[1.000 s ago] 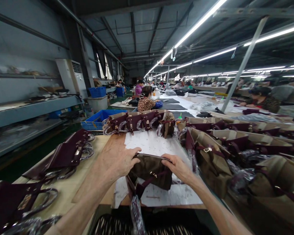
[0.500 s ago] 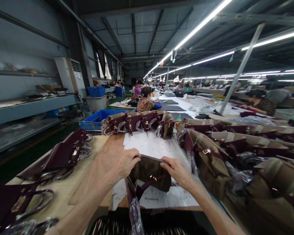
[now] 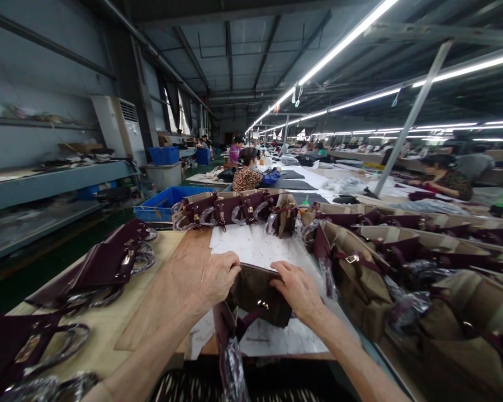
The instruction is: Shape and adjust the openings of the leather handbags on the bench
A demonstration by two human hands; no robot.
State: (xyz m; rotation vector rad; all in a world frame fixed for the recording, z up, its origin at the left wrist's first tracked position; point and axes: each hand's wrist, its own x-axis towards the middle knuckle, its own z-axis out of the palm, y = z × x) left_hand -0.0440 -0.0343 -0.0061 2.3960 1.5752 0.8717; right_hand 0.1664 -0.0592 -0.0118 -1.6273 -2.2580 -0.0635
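Observation:
Between my hands a brown handbag (image 3: 257,287) with dark maroon sides is held up at the table's near edge. My left hand (image 3: 220,277) is closed on its upper left edge, fingertips curled over the rim. At the upper right edge is my right hand (image 3: 300,288), its thumb on the near face and its fingers over the top. A small metal clasp and a maroon strap show on the bag. From its lower left hangs a plastic-wrapped handle (image 3: 233,365). The bag's far side is hidden.
Maroon handbags (image 3: 104,265) lie along the left of the table. More brown and maroon bags (image 3: 356,273) stand in rows at the right and across the back. White paper (image 3: 238,240) covers the middle. A blue crate (image 3: 157,206) and a seated person (image 3: 247,177) are beyond.
My right hand has shifted slightly up and left along the bag's edge, its thumb and fingers a little wider apart. My left hand keeps its grip nearly in place.

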